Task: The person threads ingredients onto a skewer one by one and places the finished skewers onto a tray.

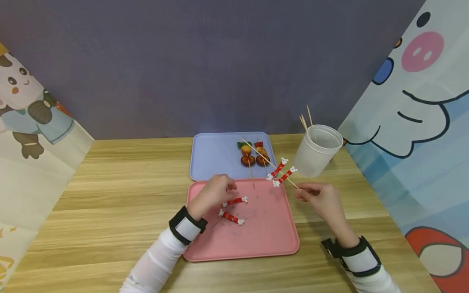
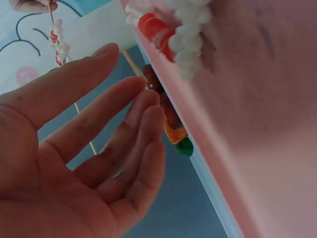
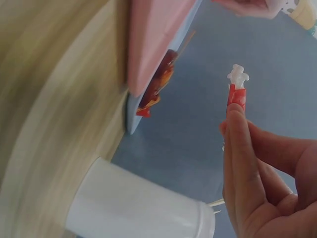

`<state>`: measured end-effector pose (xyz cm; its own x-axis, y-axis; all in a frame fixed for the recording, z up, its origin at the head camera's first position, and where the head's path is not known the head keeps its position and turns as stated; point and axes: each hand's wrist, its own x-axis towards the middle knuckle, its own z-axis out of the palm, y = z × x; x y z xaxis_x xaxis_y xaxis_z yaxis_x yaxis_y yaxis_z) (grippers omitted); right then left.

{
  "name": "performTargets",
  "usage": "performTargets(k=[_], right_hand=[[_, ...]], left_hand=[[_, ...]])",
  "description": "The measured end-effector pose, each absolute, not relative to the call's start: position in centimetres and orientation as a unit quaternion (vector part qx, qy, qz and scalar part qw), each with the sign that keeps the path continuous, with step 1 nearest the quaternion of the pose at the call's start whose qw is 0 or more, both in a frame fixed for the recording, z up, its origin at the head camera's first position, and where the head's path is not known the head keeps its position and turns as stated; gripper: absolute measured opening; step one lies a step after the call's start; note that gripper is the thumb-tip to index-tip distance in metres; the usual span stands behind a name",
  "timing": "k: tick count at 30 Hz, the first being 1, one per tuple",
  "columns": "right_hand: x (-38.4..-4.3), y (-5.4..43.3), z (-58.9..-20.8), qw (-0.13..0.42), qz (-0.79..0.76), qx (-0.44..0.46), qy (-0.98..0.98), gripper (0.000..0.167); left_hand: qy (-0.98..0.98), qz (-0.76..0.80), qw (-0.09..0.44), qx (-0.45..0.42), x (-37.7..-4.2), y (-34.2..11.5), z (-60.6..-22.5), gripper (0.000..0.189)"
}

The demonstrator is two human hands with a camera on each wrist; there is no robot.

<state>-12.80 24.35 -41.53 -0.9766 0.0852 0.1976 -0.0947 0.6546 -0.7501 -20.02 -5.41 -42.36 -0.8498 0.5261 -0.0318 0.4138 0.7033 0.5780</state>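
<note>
My right hand (image 1: 322, 201) pinches a wooden skewer (image 1: 253, 147) near its lower end, to the right of the pink tray (image 1: 256, 240). Threaded crosswise on that skewer are two red pieces with white knobbly ends (image 1: 284, 176). Over the tray's upper left part hovers my left hand (image 1: 216, 191), its fingers loosely bent and nothing between them in the left wrist view. Two similar red-and-white pieces lie on the tray, one (image 1: 236, 201) just beside the left fingers and another (image 1: 231, 217) lower down. In the right wrist view the fingers (image 3: 240, 148) hide most of the skewer.
Behind the pink tray, a blue tray (image 1: 216, 156) bears two loaded skewers (image 1: 248, 160) with brown, yellow, green and red pieces. A white bucket (image 1: 315, 156) with several bare skewers (image 1: 304, 124) stands at the back right. A grey wall (image 1: 183, 73) rises behind the wooden table (image 1: 117, 195).
</note>
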Motion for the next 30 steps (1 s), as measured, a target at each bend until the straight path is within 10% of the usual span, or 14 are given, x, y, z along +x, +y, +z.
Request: performTargets(k=[30], right_hand=[[-13.1,26.5,-42.2,0.111,0.357,-0.041,-0.927,0.016]], left_hand=[[0.942,0.218,0.084,0.241,-18.9,-5.8,-43.8,0.013]])
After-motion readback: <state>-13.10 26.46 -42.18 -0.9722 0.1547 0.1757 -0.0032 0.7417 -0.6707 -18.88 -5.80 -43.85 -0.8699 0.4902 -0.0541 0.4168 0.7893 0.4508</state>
